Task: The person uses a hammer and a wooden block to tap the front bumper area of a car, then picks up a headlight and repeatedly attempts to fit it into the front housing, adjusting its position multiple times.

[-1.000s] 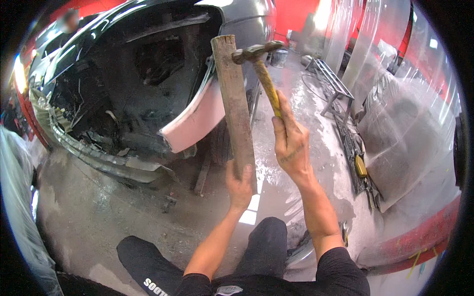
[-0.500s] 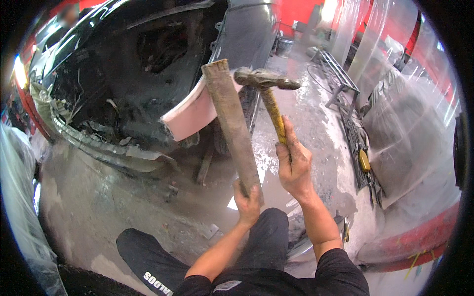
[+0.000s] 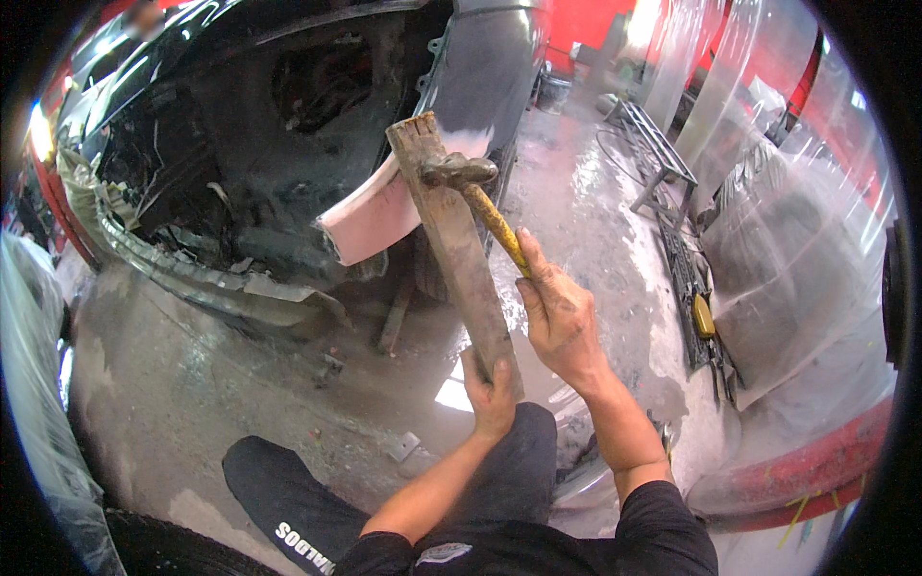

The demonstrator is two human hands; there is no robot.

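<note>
My left hand (image 3: 492, 396) is wrapped round the lower end of a long, worn wooden block (image 3: 459, 254). The block slants upward, its far end overlapping a pale pink, filler-coated panel edge (image 3: 373, 219) on a dark car body (image 3: 480, 82). In my right hand (image 3: 562, 322) is a hammer (image 3: 495, 223) with a yellow handle, gripped partway along with the index finger stretched along it. The metal hammer head (image 3: 459, 172) overlaps the upper part of the block; whether it touches the wood I cannot tell.
Left of the block is the car's open front cavity, edged below by a torn metal strip (image 3: 230, 278). Plastic sheeting (image 3: 788, 259) hangs at the right, beside a metal frame (image 3: 658, 144) and a yellow-handled tool (image 3: 703, 315). The concrete floor (image 3: 259, 384) has wet patches.
The hammer has swung left and slightly down, from beside the block to over its upper part. My right hand has shifted a little left. The left hand stays round the block.
</note>
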